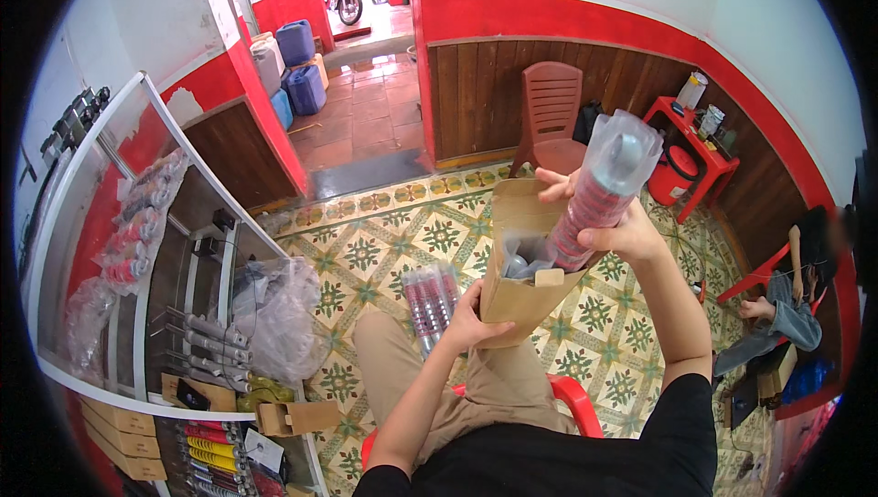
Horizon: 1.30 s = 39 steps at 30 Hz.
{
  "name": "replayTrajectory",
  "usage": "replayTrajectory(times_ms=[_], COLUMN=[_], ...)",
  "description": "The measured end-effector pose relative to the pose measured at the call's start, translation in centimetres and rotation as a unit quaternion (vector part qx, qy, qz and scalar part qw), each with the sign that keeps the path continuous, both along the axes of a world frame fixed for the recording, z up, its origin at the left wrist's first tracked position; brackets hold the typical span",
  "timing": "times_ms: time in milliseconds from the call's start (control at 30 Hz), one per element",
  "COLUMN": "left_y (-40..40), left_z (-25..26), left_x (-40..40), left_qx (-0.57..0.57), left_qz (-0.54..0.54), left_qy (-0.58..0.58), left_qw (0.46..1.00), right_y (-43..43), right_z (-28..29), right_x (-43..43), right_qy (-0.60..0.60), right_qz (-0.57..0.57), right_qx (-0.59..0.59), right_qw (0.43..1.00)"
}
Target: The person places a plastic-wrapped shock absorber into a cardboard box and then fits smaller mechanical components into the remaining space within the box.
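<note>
My left hand grips the lower left side of an open cardboard box, held tilted above my lap. In my right hand is a red coil-spring shock absorber in a clear plastic sleeve. Its lower end sits within the box mouth, while its grey upper eye end sticks out well above. Beside it in the box lies another plastic-wrapped part with a rounded grey end; the rest of that part is hidden. Several wrapped coil-spring shock absorbers lie on the tiled floor beyond my knees.
At left stands a white-framed glass cabinet with shock absorber parts. A small open carton sits at its lower corner. Ahead are a brown plastic chair and a red table. A seated person is at far right.
</note>
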<state>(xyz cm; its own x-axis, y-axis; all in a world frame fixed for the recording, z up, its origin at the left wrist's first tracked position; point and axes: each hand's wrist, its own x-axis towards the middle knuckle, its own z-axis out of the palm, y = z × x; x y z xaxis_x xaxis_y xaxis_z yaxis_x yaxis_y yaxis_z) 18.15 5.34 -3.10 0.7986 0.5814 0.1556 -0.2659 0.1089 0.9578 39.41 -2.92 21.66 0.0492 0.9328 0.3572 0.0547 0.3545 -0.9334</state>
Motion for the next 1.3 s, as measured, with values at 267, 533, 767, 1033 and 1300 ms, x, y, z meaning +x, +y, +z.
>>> replayTrajectory(times_ms=[267,533,767,1033,1300], left_y=[0.4,0.2,0.2,0.0,-1.9], left_z=[-0.5,-0.9,-0.2,0.7,8.9], left_x=[-0.1,0.1,0.5,0.4,0.9], left_qx=[0.013,0.049,0.027,0.070,0.112], left_qz=[0.012,0.030,0.016,0.012,0.082], left_qy=[0.003,-0.008,0.000,-0.003,-0.079], left_qw=[1.000,0.998,1.000,0.997,0.987], right_y=[0.3,-0.3,0.3,-0.5,-2.0], right_z=[-1.9,-3.2,-3.7,-4.0,-2.0], right_x=[1.1,1.5,4.5,3.7,3.1], right_qy=[-0.123,-0.076,-0.306,-0.208,-0.325], right_qz=[0.035,0.084,0.162,0.109,0.006], right_qx=[-0.066,-0.122,-0.014,-0.028,0.005], right_qw=[0.990,0.986,0.938,0.972,0.946])
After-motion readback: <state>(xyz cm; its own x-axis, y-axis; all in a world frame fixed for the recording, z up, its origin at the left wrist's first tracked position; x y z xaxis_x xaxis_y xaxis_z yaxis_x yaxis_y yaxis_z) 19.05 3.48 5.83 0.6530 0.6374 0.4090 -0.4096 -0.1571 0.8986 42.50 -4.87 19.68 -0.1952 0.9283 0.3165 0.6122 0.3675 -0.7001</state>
